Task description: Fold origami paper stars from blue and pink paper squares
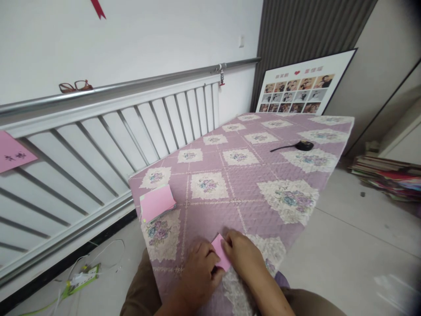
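A small piece of pink paper lies between my two hands at the near part of the cloth-covered table. My left hand grips its left side, with thumb and fingers closed on the edge. On the other side, my right hand pinches the upper right edge with its fingers bent. Part of the paper is hidden under the fingers. To the left rests a stack of pink paper sheets near the table's left edge.
A black round object with a thin black strip lies at the far right of the table. Along the left stands a white radiator, with glasses above it. A green power strip is on the floor.
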`<state>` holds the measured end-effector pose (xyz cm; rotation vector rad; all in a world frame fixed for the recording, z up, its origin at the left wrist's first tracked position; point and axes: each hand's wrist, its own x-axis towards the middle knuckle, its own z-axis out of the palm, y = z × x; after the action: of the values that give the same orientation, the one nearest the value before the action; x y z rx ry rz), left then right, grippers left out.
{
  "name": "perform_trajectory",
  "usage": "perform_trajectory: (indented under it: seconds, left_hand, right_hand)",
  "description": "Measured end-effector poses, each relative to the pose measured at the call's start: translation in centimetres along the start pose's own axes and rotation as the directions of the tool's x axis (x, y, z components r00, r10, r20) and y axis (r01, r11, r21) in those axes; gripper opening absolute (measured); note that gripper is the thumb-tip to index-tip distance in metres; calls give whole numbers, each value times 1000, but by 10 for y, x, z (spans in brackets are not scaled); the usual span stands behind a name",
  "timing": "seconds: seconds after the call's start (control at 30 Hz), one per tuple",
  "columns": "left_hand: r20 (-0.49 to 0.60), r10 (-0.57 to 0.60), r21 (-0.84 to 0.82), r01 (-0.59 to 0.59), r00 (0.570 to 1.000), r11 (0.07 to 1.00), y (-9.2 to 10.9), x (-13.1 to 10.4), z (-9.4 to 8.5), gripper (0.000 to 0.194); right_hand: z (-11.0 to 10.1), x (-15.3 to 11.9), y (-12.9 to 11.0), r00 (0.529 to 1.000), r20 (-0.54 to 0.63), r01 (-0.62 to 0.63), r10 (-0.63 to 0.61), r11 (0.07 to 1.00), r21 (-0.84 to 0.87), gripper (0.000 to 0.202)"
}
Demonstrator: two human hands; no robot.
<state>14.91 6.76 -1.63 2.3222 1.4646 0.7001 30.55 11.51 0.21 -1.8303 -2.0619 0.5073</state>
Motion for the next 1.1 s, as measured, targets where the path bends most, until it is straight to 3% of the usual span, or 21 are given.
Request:
perform_trajectory:
  seconds: [0.2, 0.4, 0.7, 0.8, 0.93, 1.1]
  left_hand:
    - [-1, 8, -3, -8, 1000, 1000, 1, 0, 0, 17]
    - [-4, 9, 2, -9, 1000, 1000, 2, 0, 0, 18]
    - [-31, 22, -131, -26, 999, 991, 0, -1, -2, 21]
    - [-97, -91, -260, 63, 991, 963, -2, 1, -4, 15]
    - [-163, -339, -416, 247, 927, 875, -1, 16, -12, 20]
    - [26, -479, -563, 409, 877, 719, 6, 37, -23, 19]
  right_hand:
    - [0, 0, 4, 997, 69, -44, 29, 973, 227, 7]
    - [0, 0, 6, 993, 109, -7, -34, 937, 350, 18]
    - [7, 1, 2, 999, 10, 42, -53, 884, 466, 21]
    - [6, 2, 4, 997, -14, 73, -77, 849, 523, 25]
    - [3, -1, 3, 992, -18, 115, -129, 803, 585, 26]
    - [-6, -4, -1, 976, -17, 181, -219, 760, 625, 27]
